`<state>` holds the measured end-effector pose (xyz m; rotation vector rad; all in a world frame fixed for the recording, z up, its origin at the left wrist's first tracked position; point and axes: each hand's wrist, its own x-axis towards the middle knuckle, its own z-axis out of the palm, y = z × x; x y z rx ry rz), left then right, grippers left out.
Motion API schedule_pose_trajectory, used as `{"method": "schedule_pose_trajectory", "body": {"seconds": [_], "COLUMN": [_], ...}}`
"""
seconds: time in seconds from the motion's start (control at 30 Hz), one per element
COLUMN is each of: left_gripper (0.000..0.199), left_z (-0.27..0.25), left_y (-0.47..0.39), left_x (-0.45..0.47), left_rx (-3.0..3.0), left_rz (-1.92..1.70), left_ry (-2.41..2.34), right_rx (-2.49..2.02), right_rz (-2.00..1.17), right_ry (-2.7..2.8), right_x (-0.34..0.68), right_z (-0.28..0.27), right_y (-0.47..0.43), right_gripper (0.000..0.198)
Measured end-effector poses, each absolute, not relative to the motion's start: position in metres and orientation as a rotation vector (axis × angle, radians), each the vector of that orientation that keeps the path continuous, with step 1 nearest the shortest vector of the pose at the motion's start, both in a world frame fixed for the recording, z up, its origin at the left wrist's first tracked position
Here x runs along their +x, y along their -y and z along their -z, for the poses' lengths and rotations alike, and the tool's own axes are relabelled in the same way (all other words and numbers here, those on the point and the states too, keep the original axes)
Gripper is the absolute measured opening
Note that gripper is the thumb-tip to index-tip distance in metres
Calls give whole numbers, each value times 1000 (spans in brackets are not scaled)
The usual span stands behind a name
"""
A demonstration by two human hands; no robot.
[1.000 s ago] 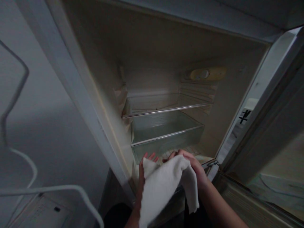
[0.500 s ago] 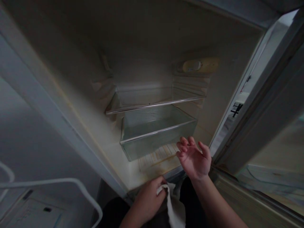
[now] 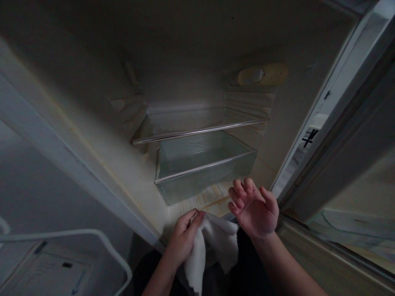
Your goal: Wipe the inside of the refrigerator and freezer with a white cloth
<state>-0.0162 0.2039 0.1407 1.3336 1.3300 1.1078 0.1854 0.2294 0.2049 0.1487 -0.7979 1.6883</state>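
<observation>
L hand (image 3: 182, 238): thumb + fingers pinched tight on top edge of white fabric cloth (image 3: 224, 242).
Cloth: hangs fr. L hand, low ctr. of view, at front of off-white fridge (image 3: 132, 189); one flap drops below L hand, other spreads twd. R hand (image 3: 254, 209).
R hand: palm up, fingers loosely curled, thumb apart; just beside cloth's R edge.
Legs (image 3: 249, 267): in dark clothing, beneath/behind cloth & btwn. forearms.
Fridge floor: off-white ribbed floor (image 3: 212, 197) w/ yellow-brown stains, just beyond both hands.
Drawer: clear greenish rect. drawer (image 3: 203, 181), above ribbed floor, front lip slanting up twd. R; R hand's fingers overlap its lower R area in view.
Shelf: transparent flat shelf (image 3: 191, 123) w/ shiny front strip, above drawer.
Lamp: yellowish oblong lamp housing (image 3: 262, 75), upper R wall, above side ridges.
Door: pale grey fridge door (image 3: 345, 172), swung out on R; bottom inner part in shadow, detail hard to tell.
L side: bent white tube (image 3: 77, 234) crossing lower L corner, in front of white box-like item (image 3: 40, 275) w/ small dark rect. mark; exact kind of item can't tell.
Light: dim, fridge's upper L interior near black.
</observation>
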Motion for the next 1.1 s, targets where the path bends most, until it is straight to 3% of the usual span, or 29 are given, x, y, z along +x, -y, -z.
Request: {"method": "schedule_pose_trajectory", "body": {"seconds": [0.13, 0.23, 0.4, 0.53, 1.1], "left_gripper": [32, 25, 50, 60, 57], "left_z": [-156, -170, -194, -206, -212], "left_y": [-197, -176, -147, -150, -151], "left_x": [-17, -14, -5, 4, 6], "left_rx": [1406, 1622, 2226, 2386, 2486], "left_rz": [-1314, -1330, -1257, -1321, -1437], "left_ry": [-1329, -1273, -1115, -1013, -948], "right_rx": [159, 90, -35, 14, 20], "right_rz": [-1692, -1656, -1635, -1680, -1706], "right_ry": [835, 803, 806, 845, 849], "right_x": [182, 177, 171, 168, 165], "right_z": [-206, -209, -218, -224, -232], "right_y": [-221, -214, -203, -199, -194], "right_gripper": [28, 16, 49, 49, 53]}}
